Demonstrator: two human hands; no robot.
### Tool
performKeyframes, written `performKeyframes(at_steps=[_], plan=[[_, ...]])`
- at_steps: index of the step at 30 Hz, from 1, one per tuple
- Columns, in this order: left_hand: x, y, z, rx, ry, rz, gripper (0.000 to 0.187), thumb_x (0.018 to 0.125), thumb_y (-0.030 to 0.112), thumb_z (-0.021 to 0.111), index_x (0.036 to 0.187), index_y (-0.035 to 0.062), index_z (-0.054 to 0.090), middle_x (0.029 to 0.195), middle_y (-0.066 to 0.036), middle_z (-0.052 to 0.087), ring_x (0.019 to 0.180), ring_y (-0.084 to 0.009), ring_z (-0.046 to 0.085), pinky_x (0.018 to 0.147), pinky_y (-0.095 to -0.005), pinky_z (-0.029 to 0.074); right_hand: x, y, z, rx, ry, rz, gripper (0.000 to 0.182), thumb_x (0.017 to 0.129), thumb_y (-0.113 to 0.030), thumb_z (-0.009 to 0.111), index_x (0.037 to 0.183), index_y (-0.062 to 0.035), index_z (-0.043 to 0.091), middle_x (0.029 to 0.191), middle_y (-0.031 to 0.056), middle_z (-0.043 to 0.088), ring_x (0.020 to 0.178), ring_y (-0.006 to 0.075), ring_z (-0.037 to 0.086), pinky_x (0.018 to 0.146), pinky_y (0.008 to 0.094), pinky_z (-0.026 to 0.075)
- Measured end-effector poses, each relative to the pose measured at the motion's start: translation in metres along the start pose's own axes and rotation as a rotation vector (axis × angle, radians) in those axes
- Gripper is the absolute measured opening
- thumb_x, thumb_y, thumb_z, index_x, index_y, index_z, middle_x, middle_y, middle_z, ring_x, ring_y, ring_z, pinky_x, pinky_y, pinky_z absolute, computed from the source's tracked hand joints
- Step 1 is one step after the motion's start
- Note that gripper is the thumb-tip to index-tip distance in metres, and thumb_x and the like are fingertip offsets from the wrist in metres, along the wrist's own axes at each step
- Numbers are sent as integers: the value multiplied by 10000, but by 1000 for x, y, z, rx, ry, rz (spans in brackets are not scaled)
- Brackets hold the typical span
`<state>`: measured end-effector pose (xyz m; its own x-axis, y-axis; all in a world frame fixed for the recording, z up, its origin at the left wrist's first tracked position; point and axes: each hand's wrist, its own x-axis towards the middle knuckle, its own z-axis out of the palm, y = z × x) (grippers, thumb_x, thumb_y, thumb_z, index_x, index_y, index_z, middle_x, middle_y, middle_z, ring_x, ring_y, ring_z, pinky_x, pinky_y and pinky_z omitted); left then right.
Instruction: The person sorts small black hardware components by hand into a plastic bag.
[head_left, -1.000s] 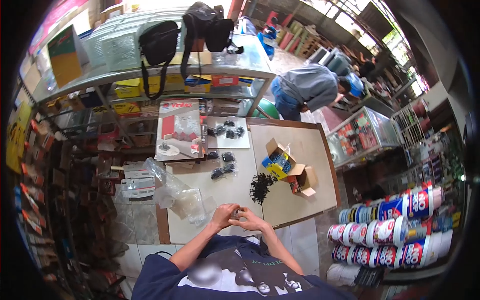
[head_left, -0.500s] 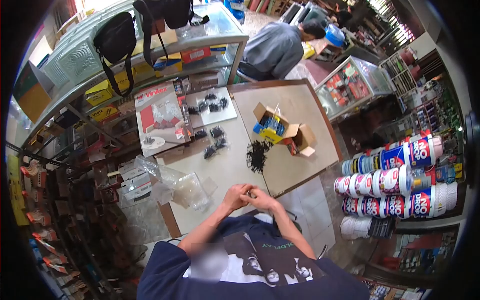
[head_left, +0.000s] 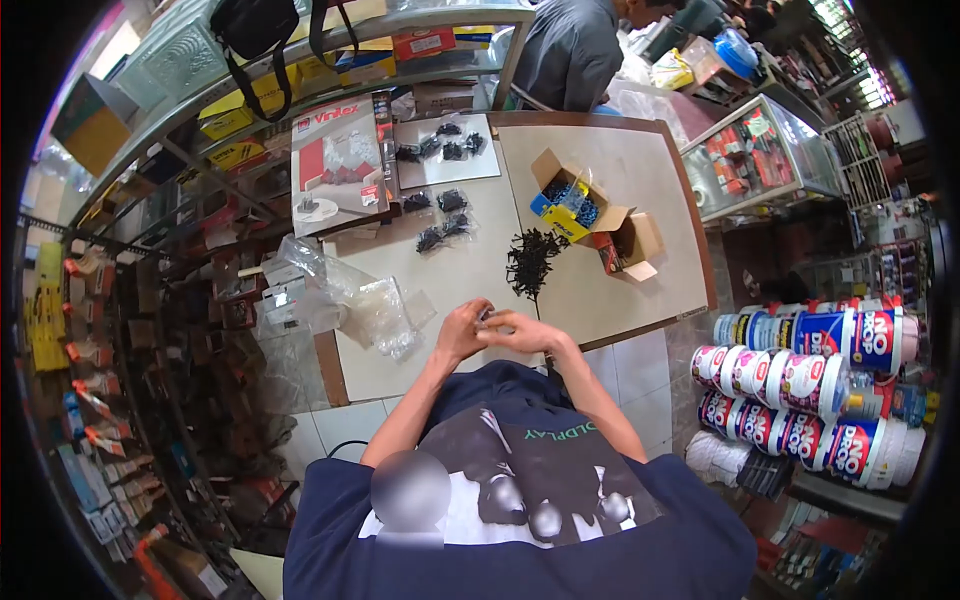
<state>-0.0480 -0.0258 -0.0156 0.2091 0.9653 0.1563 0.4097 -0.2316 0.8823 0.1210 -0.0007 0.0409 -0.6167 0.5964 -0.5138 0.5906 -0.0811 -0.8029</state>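
My left hand (head_left: pixel 462 334) and my right hand (head_left: pixel 520 332) meet just above the near edge of the counter (head_left: pixel 600 210), close against my chest. The fingers of both hands are curled in and pressed together around a small item (head_left: pixel 487 315) held between them; it is too small and too covered for me to tell what it is.

Ahead of my hands the counter top is bare up to a loose pile of black screws (head_left: pixel 528 262), which lies near the seam between the two counter panels. To the right of the pile the pale panel stays open as far as its wooden right edge, and past that edge the floor drops away to stacked paint buckets (head_left: pixel 800 385). To my left, crumpled clear plastic bags (head_left: pixel 365 305) spill over the counter's left edge, well apart from my left hand.

Just beyond the screw pile stands an open cardboard box (head_left: pixel 565 200) with its flaps spread; inside it I see blue and dark small parts, too small to name. A second open box (head_left: pixel 630 242) touches it on the right. Farther back, small packed bags of black parts (head_left: pixel 442 215) lie scattered beside a flat Vinlex package (head_left: pixel 335 165). At the far edge another person (head_left: pixel 575 50) in a grey shirt bends over.
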Motion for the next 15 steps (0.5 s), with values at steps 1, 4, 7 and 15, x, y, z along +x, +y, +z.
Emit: performKeyframes(at_steps=[1,4,7,15], plan=[[1,-2,3,37,41,-31,318,637,147,706,898,51,553,805,-122,622,756,-307,613,661,-361,494,1,4,-14,69,29,-58,565,855,-458,584,1183,1,555,1186,188,546,1109,265,515,912,356,424],[-4,-11,8,8,124,-196,321,638,140,715,898,43,555,766,-108,616,729,-279,612,662,-341,493,7,41,-46,262,305,141,462,845,-391,613,1128,-26,589,1111,163,604,1040,250,570,860,335,460],[-15,-25,20,24,252,-260,321,663,155,728,907,26,564,815,-116,611,782,-263,605,723,-335,481,16,102,-72,3,571,308,349,819,-229,635,1106,-36,585,1138,175,584,1057,279,565,862,346,462],[-55,-52,45,108,286,-409,358,703,236,744,932,15,582,944,-134,589,889,-251,583,796,-337,463,58,166,-96,-416,848,-105,533,747,-49,588,1261,-59,451,1286,148,466,1190,315,433,994,401,365]])
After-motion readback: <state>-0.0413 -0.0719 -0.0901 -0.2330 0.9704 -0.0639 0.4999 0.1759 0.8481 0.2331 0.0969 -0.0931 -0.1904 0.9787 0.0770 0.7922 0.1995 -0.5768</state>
